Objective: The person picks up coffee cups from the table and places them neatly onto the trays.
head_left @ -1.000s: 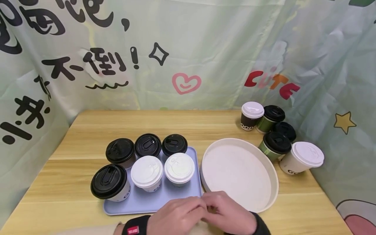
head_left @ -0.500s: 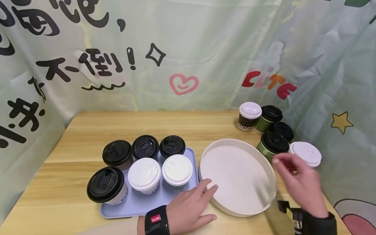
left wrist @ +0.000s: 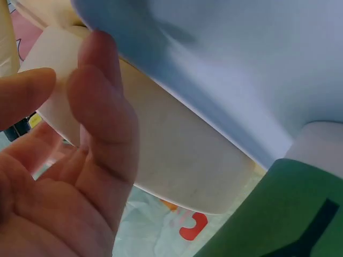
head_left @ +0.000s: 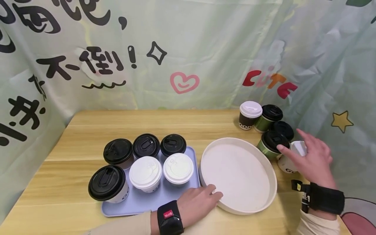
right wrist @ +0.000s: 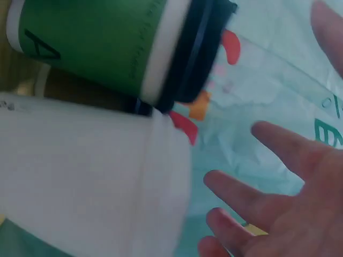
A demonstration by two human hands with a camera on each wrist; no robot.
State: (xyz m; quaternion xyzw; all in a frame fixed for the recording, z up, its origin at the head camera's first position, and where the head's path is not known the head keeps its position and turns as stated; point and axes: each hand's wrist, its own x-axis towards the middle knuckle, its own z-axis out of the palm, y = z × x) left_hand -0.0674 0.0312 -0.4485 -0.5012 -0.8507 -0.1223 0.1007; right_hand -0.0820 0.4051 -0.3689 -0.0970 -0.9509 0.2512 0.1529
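Hovering spread, right hand (head_left: pixel 315 160) clears edge of white cup (head_left: pixel 285 164); left hand (head_left: pixel 197 205), grip unclear

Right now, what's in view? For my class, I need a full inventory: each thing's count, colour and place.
Backdrop: 1, pale green, behind table
Table: 1, light wood, under trays
Rectangular tray: 1, pale blue, left of centre
Black-lidded cups: 4, back row and front left of that tray
White-lidded cups: 2, front row
Round tray: 1, cream, right of centre
Dark cup: 1, brown, white lid, back right
Green cups: 2, black lids, right
Half-hidden cup: 1, black lid, behind nearer green cup
White cup: 1, white, far right
Wristbands: 2, black, wrists
Sleeves: 2, beige, forearms
Left hand: 1, bare, by round tray's rim
Right hand: 1, bare, by white cup
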